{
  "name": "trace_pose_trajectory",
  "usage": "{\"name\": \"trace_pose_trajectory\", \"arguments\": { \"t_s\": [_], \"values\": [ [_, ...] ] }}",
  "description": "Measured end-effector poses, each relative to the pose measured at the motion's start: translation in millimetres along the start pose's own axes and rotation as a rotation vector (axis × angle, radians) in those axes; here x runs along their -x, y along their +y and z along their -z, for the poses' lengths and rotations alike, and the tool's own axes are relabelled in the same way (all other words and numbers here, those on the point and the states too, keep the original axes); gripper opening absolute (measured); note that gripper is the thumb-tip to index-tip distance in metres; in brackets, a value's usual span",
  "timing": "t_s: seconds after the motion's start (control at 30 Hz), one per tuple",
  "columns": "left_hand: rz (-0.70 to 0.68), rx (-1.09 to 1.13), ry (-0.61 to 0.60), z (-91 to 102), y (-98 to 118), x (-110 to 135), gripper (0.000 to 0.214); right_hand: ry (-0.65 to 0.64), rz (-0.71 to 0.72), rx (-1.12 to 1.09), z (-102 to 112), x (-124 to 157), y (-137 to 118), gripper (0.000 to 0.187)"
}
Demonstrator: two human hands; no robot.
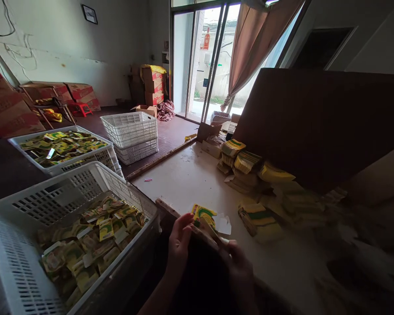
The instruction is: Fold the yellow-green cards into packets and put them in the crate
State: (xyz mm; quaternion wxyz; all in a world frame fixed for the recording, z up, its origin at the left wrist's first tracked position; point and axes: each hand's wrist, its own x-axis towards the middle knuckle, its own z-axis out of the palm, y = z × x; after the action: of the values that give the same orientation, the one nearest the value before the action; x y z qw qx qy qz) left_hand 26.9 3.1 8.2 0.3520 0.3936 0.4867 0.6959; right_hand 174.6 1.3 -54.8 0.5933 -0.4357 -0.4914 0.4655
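Note:
My left hand [180, 245] and my right hand [238, 267] are low in the view at the near edge of a white table [187, 179]. Both have their fingers closed on a small yellow and green packet [203, 216] held between them, with a thin strip of card or wood under it. A white scrap [223, 224] lies on the table just behind the packet. Stacks of the same packets [249, 170] lie further back, and one stack [258, 218] lies to the right of my hands.
A white slotted crate [36, 205] holding loose packets stands at my left. A second filled crate [95, 155] is behind it, then two stacked bare crates [131, 131]. A large brown cardboard sheet [315, 118] leans over the table's right. Cartons line the far wall.

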Motion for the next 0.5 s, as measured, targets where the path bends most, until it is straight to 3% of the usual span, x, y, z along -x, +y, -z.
{"name": "trace_pose_trajectory", "arguments": {
  "t_s": [0.07, 0.17, 0.23, 0.33, 0.4, 0.47, 0.5],
  "values": [
    [-0.217, -0.174, -0.018, 6.7, 10, -2, 0.029, 0.099, 0.311, 0.275, 6, -7, 0, 0.012],
    [-0.438, -0.433, -0.264, 14.5, 22, -3, 0.019, 0.109, 0.683, 0.544, 6, -11, -2, 0.015],
    [-0.38, -0.564, -0.47, 17.0, 23, -3, 0.048, 0.042, 0.821, 0.624, 1, -11, -7, 0.018],
    [-0.069, -0.756, -0.69, 18.0, 12, -3, 0.107, -0.101, 0.929, 0.632, -9, -11, -17, 0.015],
    [0.046, -0.821, -0.764, 17.5, 5, -5, 0.105, -0.157, 0.951, 0.599, -15, -11, -23, 0.013],
    [0.038, -0.827, -0.768, 16.6, 2, -8, 0.08, -0.143, 0.921, 0.564, -18, -9, -23, 0.008],
    [0.019, -0.828, -0.743, 16.1, 2, -9, 0.069, -0.098, 0.879, 0.541, -20, -7, -20, 0.017]
  ]
}}
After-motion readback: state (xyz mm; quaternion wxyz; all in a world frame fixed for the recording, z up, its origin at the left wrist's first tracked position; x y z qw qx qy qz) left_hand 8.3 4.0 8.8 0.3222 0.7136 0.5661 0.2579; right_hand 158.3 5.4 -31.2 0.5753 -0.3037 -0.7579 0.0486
